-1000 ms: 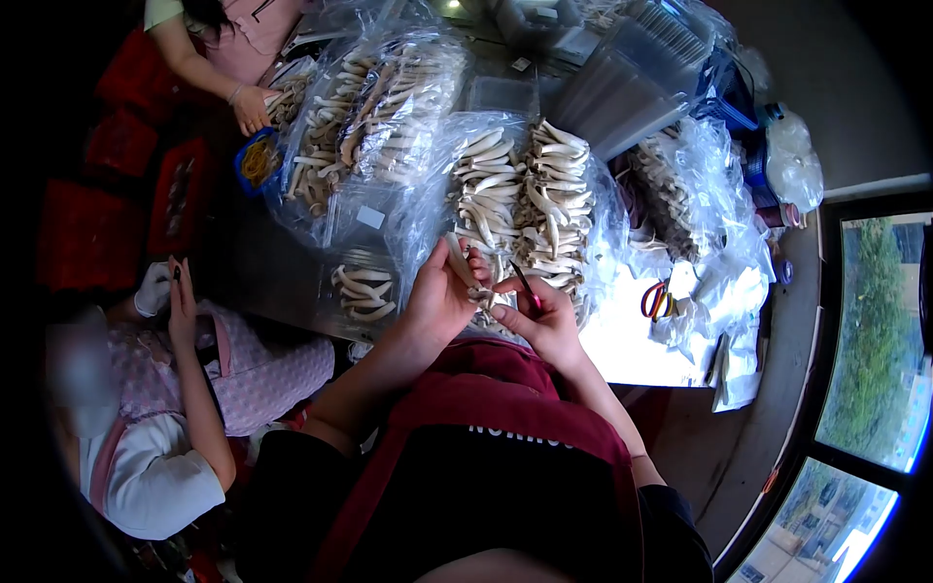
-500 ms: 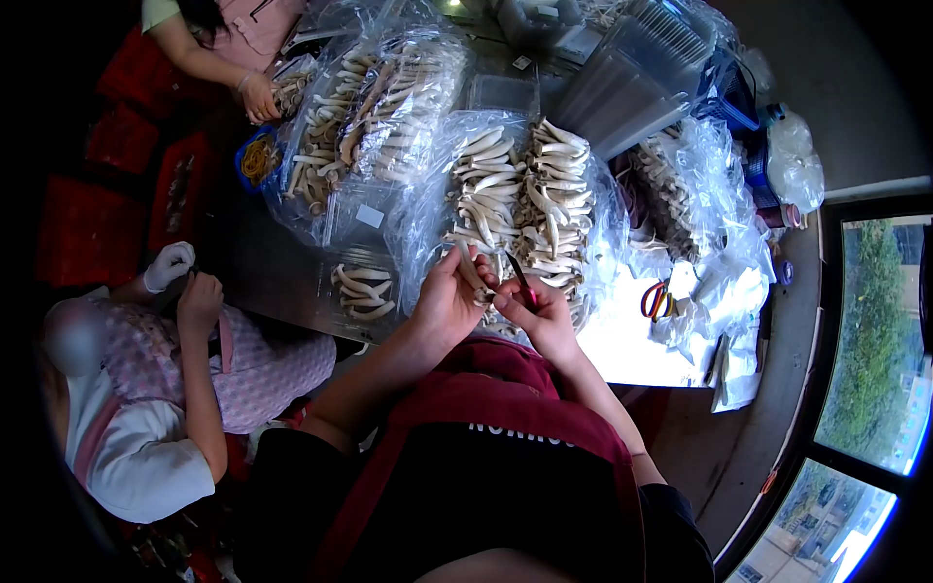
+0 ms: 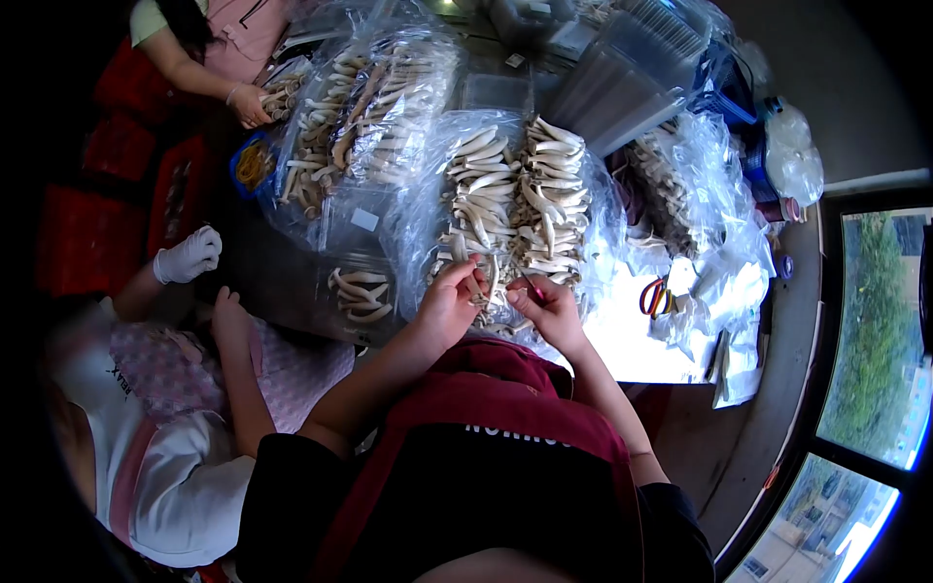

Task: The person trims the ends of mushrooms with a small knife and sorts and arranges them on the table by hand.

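Close in front of my apron, my left hand (image 3: pixel 449 306) is closed around a pale, long-stemmed mushroom (image 3: pixel 475 283). To its right, my right hand (image 3: pixel 550 315) grips a small knife (image 3: pixel 534 288) with a reddish handle. The blade is hard to make out against the mushrooms behind. A small gap separates the two hands. Just beyond them lie two rows of the same mushrooms (image 3: pixel 556 199) on spread clear plastic (image 3: pixel 604 209). Left of my left hand, a few mushrooms (image 3: pixel 360 294) rest in a clear tray.
Red-and-dark-handled scissors (image 3: pixel 656 297) lie at right by crumpled plastic. Stacked clear trays (image 3: pixel 622 87) stand at the back. Bagged mushrooms (image 3: pixel 389 107) and a blue basket of rubber bands (image 3: pixel 255 165) are at left. Two co-workers are present, one with a white-gloved hand (image 3: pixel 190 256).
My right hand with the knife has drawn slightly away from the mushroom, and the blade has turned. At left, the co-worker's gloved hand has moved right and the bare hand has lowered.
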### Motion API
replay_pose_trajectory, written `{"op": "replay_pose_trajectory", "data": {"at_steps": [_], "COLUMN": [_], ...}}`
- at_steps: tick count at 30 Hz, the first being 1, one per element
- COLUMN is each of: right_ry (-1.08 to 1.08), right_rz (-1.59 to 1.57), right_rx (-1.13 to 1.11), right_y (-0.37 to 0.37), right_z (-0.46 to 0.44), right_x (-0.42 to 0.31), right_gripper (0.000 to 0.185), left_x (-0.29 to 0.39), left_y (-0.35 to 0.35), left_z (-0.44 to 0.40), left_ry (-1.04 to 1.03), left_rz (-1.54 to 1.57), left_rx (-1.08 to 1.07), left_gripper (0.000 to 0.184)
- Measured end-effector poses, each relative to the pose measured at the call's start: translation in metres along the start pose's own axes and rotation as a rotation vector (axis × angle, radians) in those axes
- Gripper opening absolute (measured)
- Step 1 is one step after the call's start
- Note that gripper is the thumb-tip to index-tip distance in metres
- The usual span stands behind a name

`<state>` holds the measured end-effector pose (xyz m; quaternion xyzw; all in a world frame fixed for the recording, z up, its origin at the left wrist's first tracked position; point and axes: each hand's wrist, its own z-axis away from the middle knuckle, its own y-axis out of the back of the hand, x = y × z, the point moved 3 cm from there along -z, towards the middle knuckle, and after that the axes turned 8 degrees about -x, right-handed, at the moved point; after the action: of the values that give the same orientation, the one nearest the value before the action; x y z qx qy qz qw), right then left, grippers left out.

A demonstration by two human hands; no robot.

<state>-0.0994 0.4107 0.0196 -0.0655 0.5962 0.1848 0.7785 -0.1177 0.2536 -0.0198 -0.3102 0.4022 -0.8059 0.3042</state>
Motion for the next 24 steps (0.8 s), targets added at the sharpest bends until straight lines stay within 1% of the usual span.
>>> {"op": "replay_pose_trajectory", "data": {"at_steps": [3,4,6,8,9,10,12,13,15,16,18,19,20,22,24], "right_ry": [-0.054,-0.063,-0.042,0.024,0.046,0.069,0.103,0.109,-0.101,-0.092,-0.200,-0.217,-0.211,-0.076,-0.080], "right_rz": [0.058,0.056,0.200,0.445,0.539,0.694,0.759,0.756,0.895,0.894,0.947,1.022,1.027,1.130,1.194], "right_rx": [0.248,0.325,0.445,0.477,0.465,0.461,0.467,0.465,0.417,0.411,0.339,0.295,0.284,0.311,0.281], "right_y": [0.042,0.058,0.087,0.108,0.115,0.121,0.129,0.132,0.138,0.138,0.137,0.134,0.134,0.129,0.127], "right_z": [-0.023,-0.032,-0.048,-0.068,-0.078,-0.089,-0.109,-0.117,-0.132,-0.137,-0.144,-0.143,-0.142,-0.132,-0.118], "right_x": [0.056,0.073,0.093,0.091,0.084,0.080,0.072,0.071,0.077,0.078,0.081,0.077,0.081,0.078,0.079], "right_gripper": [0.021,0.023,0.023,0.021,0.020,0.020,0.024,0.024,0.029,0.029,0.034,0.038,0.038,0.030,0.030], "left_x": [0.007,0.009,0.012,0.011,0.011,0.010,0.009,0.009,0.011,0.012,0.014,0.014,0.015,0.016,0.017], "left_y": [0.003,0.005,0.007,0.007,-0.002,-0.004,-0.010,-0.016,-0.022,-0.022,-0.016,-0.013,-0.011,-0.006,0.000], "left_z": [-0.001,-0.002,-0.004,-0.004,-0.001,0.000,0.002,0.003,0.004,0.004,0.003,0.003,0.003,0.004,0.004], "left_ry": [0.000,-0.016,-0.030,-0.020,-0.063,-0.062,-0.042,-0.051,-0.037,-0.031,-0.028,-0.014,-0.023,-0.031,-0.026], "left_rz": [0.023,-0.017,-0.061,-0.209,-0.273,-0.275,-0.432,-0.464,-0.549,-0.562,-0.551,-0.539,-0.531,-0.520,-0.525], "left_rx": [0.018,0.027,0.030,-0.067,-0.049,-0.050,-0.097,-0.088,-0.097,-0.089,-0.095,-0.108,-0.102,-0.053,-0.047], "left_gripper": [0.016,0.015,0.015,0.011,0.010,0.010,0.010,0.011,0.011,0.011,0.012,0.013,0.013,0.013,0.013]}}
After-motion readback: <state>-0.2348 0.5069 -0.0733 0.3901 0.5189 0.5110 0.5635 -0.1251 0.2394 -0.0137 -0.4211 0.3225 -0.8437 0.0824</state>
